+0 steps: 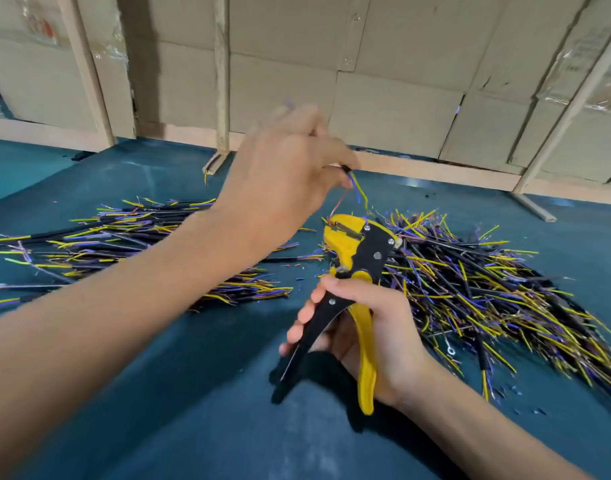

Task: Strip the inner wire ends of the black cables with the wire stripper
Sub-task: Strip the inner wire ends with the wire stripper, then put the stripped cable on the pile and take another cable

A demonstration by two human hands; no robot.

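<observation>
My right hand (369, 327) grips the handles of a yellow and black wire stripper (357, 258), jaws pointing up and away. Above it, my left hand (286, 174) pinches a short black cable (345, 169) whose blue, yellow and red inner wires (357, 188) hang down. The thin red wire reaches the stripper's jaw at its top left. One pile of black cables (130, 244) with coloured wire ends lies to the left, partly hidden by my left forearm. A larger pile (487, 289) lies to the right.
The work surface is a dark teal mat (193, 393). Small bits of stripped insulation (298, 280) lie between the piles. Cardboard panels with wooden battens (222, 81) form a wall at the back. A loose cable piece (210, 166) lies at the wall's foot.
</observation>
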